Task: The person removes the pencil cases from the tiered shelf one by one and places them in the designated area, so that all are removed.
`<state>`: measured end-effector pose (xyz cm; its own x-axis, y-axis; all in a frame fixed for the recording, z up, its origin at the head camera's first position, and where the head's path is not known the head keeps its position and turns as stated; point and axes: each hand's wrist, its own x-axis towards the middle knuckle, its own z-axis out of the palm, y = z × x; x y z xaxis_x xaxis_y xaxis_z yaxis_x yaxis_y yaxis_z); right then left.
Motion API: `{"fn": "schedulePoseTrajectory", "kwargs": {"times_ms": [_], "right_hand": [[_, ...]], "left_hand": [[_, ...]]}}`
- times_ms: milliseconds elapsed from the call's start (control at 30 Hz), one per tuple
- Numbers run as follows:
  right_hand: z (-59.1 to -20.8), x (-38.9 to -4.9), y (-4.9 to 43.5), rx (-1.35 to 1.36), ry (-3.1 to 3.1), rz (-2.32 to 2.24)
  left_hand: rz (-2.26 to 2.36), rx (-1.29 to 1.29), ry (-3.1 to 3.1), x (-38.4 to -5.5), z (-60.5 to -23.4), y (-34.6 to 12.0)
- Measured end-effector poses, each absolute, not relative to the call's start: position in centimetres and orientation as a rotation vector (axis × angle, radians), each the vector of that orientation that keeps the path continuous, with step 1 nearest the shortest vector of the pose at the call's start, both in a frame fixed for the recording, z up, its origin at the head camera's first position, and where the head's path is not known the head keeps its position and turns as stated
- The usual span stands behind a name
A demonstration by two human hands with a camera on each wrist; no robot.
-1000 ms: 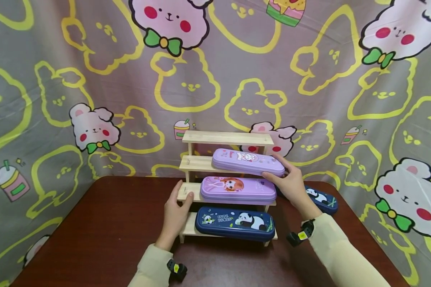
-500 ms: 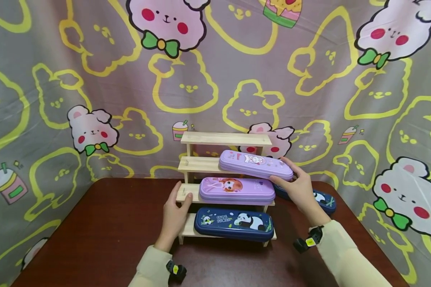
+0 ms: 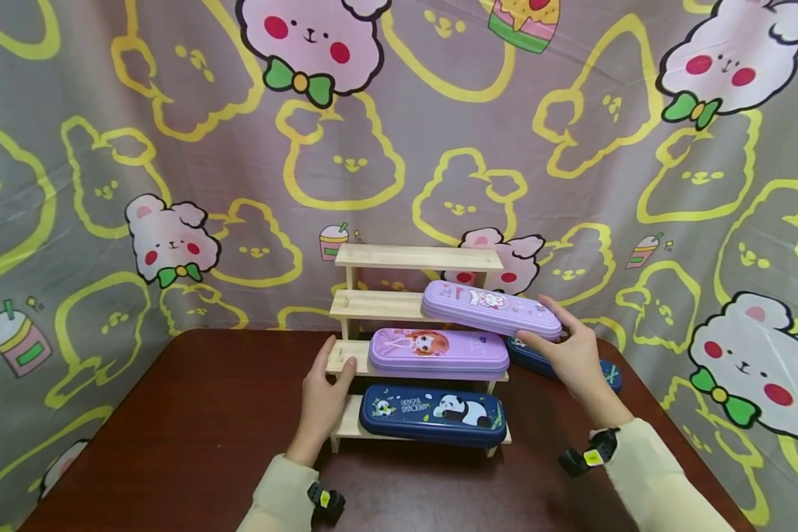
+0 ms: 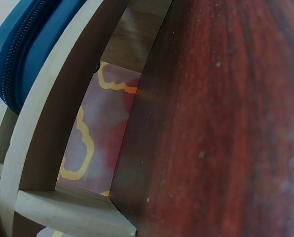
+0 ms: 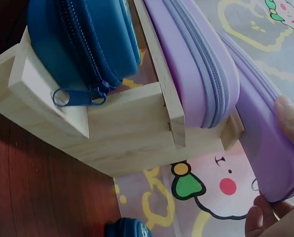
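Note:
My right hand (image 3: 575, 362) grips the right end of a lavender pencil case (image 3: 488, 307) with a bunny print, thumb on its near side. The case slants, its left part over the right end of the second shelf from the top. On its left side, the stepped wooden stand (image 3: 372, 303) is held by my left hand (image 3: 322, 406), thumb and forefinger about a shelf end. A purple pencil case (image 3: 439, 351) with a girl print lies on the shelf below. The lowest shelf bears a navy panda pencil case (image 3: 432, 414), its zip pull (image 5: 80, 97) showing in the right wrist view.
Another navy panda pencil case (image 3: 539, 362) lies on the dark red table (image 3: 206, 428) to the right of the stand, partly behind my right hand. A patterned curtain (image 3: 239, 162) hangs behind and along both sides of the table.
My right hand has drawn the lavender pencil case to the right and slightly down, more of it now past the shelf's right end. The left hand has kept its place on the stand.

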<state>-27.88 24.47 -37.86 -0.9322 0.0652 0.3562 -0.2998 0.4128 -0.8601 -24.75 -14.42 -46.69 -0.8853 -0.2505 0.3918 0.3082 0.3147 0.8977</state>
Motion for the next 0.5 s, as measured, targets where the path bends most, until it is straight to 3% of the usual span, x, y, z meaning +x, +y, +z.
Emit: {"fn": "schedulePoseTrajectory", "kwargs": {"times_ms": [500], "right_hand": [[-37.9,-26.6,26.7,0.155,-2.310,1.484]], "left_hand": [[-1.598,-0.046,-2.127,-24.6,-46.5,-14.4]]}}
